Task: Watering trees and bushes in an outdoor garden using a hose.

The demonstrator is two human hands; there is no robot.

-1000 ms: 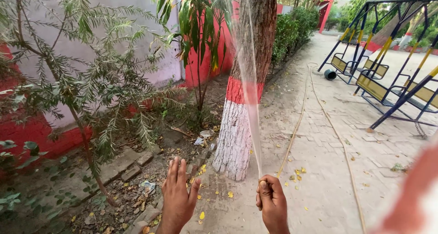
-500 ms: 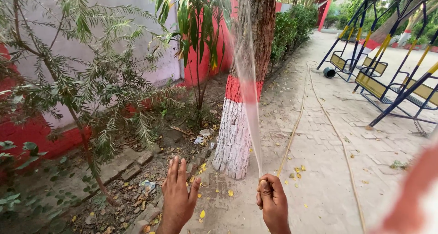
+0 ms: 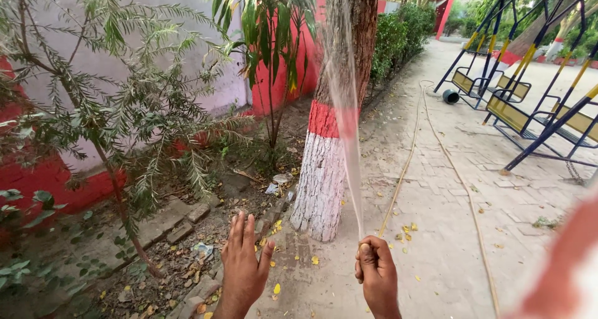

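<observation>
A hose end is gripped in the closed right hand (image 3: 377, 270), though the nozzle itself is hidden inside the fist; only the thumb pressed over the top can be made out. From that fist a thin fan of water (image 3: 344, 101) is thrown upward and forward, passing in front of the tree trunk (image 3: 330, 132), which is painted white at the base with a red band above. The left hand (image 3: 244, 266) is held empty, fingers spread wide, palm down above the brick edging (image 3: 180, 229) of the planting bed. The rest of the hose (image 3: 408, 157) is seen lying in a long loop across the paved path (image 3: 448, 232), well apart from the hands, running back toward the swing frames (image 3: 529, 101).

As a judgement, the watering is well in hand: dark damp patches are seen on the ground at the foot of the trunk, while the soil under the feathery shrub (image 3: 118, 113) and the broad-leaved plant (image 3: 274, 39) looks mostly dry, so those beds appear left to be done.

Where the water lands cannot be seen, since the spray is cut off by the top edge. A blurred red and white shape (image 3: 560, 263) at the lower right cannot be identified. The small dark container (image 3: 450, 97) by the swings is too far off to make out
</observation>
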